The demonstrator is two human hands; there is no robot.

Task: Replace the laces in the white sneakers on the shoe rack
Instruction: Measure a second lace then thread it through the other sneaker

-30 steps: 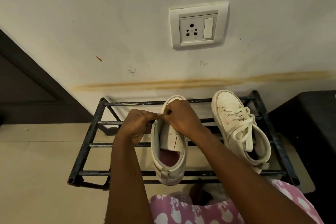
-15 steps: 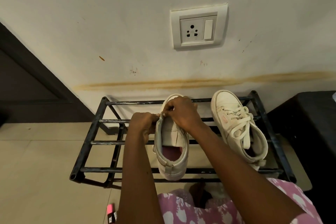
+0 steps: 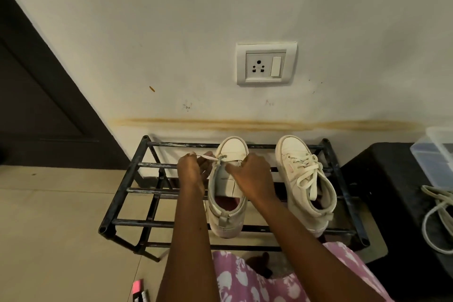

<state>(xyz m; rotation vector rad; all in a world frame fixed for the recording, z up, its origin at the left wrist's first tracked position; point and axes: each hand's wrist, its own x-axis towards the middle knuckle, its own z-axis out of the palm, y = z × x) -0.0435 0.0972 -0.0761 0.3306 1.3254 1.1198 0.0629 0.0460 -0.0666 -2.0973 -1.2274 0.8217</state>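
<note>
The centre sneaker stands on the top tier of the shoe rack, toe toward the wall. Its tongue is exposed and its eyelet rows are bare except at the toe end. There, a white lace leaves the front eyelet on your left side and runs taut to your left hand. This hand pinches the lace just beside the shoe. Your right hand grips the sneaker's right eyelet edge, fingers curled over it and thumb across the tongue. The laced sneaker stands near it on the same tier, to the right and not touching. Further right, a black surface carries loose laces and a clear box. A wall socket sits above the rack. A pink object lies on the floor by your left forearm.
</note>
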